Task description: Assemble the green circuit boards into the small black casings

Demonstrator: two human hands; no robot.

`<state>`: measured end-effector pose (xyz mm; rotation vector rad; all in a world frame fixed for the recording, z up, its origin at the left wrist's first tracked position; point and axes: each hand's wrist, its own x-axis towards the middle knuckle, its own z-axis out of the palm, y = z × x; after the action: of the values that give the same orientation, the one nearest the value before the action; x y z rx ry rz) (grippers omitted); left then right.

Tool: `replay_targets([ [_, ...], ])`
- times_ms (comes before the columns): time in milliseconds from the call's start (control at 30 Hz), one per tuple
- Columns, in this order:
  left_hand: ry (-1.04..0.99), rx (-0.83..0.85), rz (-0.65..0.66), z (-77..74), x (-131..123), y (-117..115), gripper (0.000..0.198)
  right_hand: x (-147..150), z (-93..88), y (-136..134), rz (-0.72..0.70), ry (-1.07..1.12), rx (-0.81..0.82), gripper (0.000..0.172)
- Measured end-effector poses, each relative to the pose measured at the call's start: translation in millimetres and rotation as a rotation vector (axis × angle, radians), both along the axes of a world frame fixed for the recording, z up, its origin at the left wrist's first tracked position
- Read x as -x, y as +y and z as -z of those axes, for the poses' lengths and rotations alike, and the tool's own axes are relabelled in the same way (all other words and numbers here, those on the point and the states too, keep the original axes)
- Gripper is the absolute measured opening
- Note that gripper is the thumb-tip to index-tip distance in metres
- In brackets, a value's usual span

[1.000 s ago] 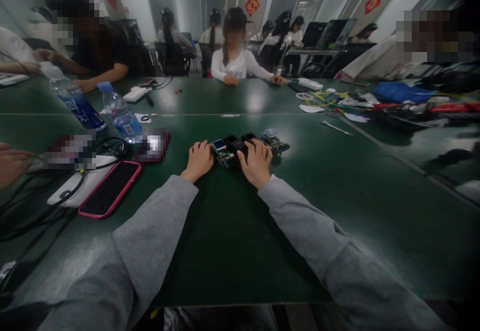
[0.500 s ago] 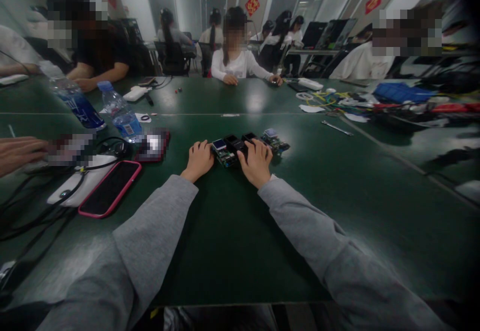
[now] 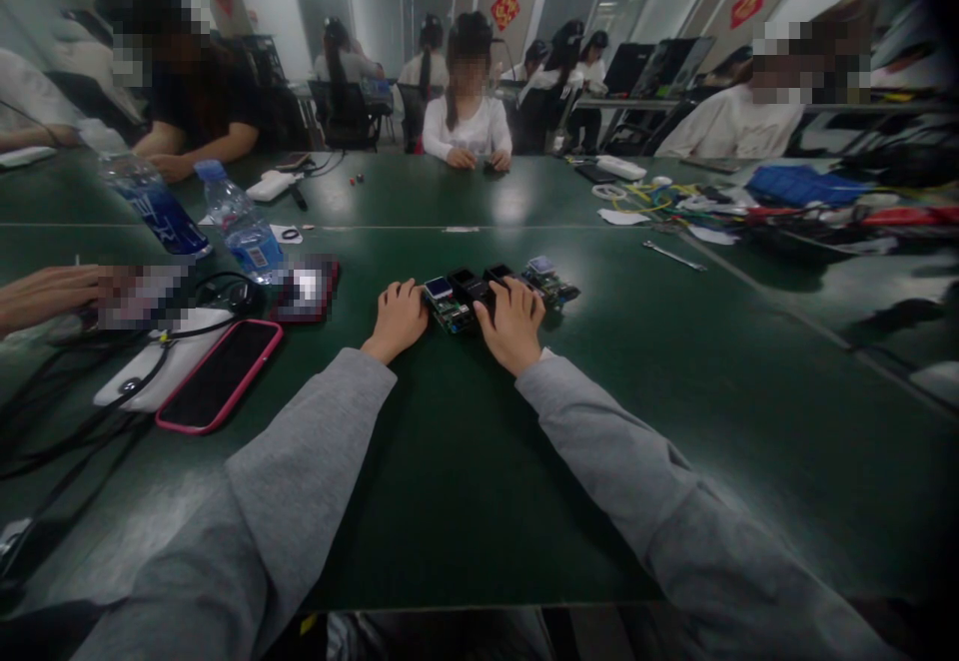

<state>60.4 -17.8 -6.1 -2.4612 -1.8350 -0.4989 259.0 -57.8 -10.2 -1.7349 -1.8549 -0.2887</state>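
Observation:
My left hand [image 3: 400,322] rests on the green table with its fingers bent and slightly apart, its edge by a green circuit board [image 3: 454,316] that carries a small screen. Just right of that board sits a black box-shaped device [image 3: 466,283], and a second black box [image 3: 497,272] stands beside it. My right hand [image 3: 513,324] lies over the near side of these boxes, thumb and fingers apart; its fingers partly hide them. Beyond its fingertips is another circuit board [image 3: 552,287] with a small light screen. Neither hand lifts anything.
To the left are a pink-cased phone [image 3: 220,377], a white flat box [image 3: 142,381], black cables, and two water bottles [image 3: 244,232]. Another person's hand [image 3: 52,297] reaches in there. At right lie a wrench [image 3: 674,256] and a cable pile [image 3: 794,207]. People sit across the table [image 3: 465,501].
My hands and the devices have stayed put. Across the table, a person in white has drawn an outstretched arm in, bringing both hands close together. The hand at left shifted slightly.

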Motion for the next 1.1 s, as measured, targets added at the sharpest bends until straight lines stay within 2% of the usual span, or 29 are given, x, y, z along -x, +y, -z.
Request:
replay_targets([
  [267, 0.020, -0.017, -0.004, -1.1, -1.0, -2.1, 0.044, 0.0, 1.6, 1.0, 0.010, -0.012, -0.006, 0.048],
  [633, 0.006, -0.052, 0.015, 7.6, 2.3, 3.3, 0.045, -0.7, 0.7, -0.1, -0.009, 0.001, -0.008, 0.048],
  [1100, 0.006, -0.023, 0.006, 4.0, 0.7, 2.2, 0.045, 0.1, -0.6, -1.1, -0.002, -0.009, 0.002, 0.047],
])
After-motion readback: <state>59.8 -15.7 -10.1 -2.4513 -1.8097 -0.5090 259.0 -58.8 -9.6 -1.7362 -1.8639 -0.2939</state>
